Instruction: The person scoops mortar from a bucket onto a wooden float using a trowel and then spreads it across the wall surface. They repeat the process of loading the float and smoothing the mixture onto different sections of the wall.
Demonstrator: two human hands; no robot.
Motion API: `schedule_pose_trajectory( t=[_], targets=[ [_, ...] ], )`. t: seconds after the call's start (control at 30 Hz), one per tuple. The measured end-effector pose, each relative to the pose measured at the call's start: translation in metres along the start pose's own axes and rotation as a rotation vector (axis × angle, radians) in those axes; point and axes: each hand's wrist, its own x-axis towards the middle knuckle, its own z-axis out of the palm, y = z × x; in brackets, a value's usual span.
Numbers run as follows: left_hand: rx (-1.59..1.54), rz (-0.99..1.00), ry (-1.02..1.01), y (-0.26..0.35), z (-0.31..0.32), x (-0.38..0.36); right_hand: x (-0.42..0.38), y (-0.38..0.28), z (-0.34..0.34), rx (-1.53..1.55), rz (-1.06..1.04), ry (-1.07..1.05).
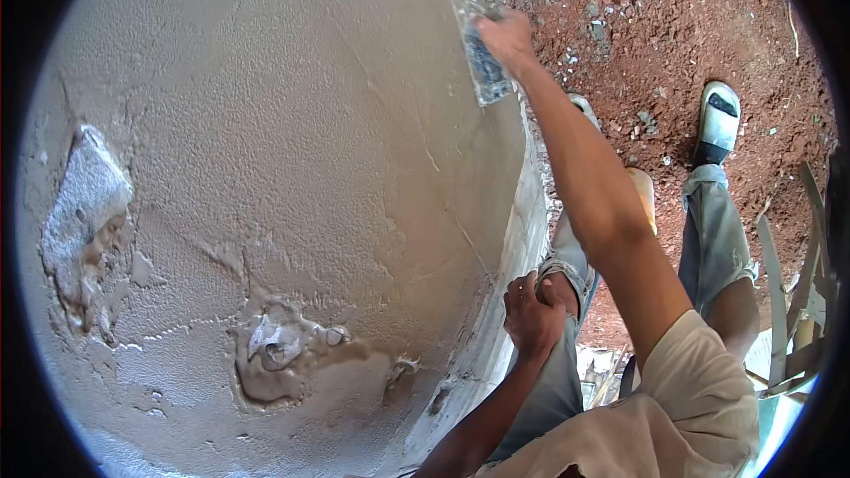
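My right hand (506, 38) is closed on a plastering trowel (487, 71), a long rectangular blade lying against the wet plaster (310, 150) near its right edge. The blade looks slightly blurred and smeared with grey. Under it the plaster is smoother than the grainy stretch to the left. My left hand (535, 317) rests by the bent knee on a grey-blue trouser leg (544, 389), fingers curled in. Whether anything is in those fingers is hidden.
Two rough lumps, one whitish (88, 190) and one wet mound (279, 350), stick up from the plaster. A pale concrete edge (522, 221) borders it. Red soil (655, 35) with bits of debris lies beyond, by a sandalled foot (719, 119). Wooden strips (775, 292) stand at right.
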Motion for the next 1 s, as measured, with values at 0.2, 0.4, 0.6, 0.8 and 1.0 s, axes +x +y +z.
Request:
schedule_pose_trajectory(
  t=[0.2, 0.4, 0.6, 0.8, 1.0],
  targets=[
    [0.026, -0.044, -0.005, 0.007, -0.012, -0.003, -0.052, -0.055, -0.021, 0.354, 0.351, -0.336],
    [0.069, 0.042, -0.070, 0.012, -0.018, -0.002, -0.245, -0.161, -0.058, 0.404, -0.240, -0.585],
    [-0.031, -0.013, -0.001, 0.014, -0.031, 0.006, -0.124, -0.089, -0.045, 0.299, 0.097, -0.295],
    [-0.081, -0.014, 0.046, 0.006, -0.035, 0.019, 0.050, -0.058, -0.010, 0.374, 0.240, -0.323],
    [-0.056, -0.009, 0.050, 0.010, -0.025, 0.011, -0.112, -0.146, -0.037, 0.335, -0.119, -0.588]
  ],
)
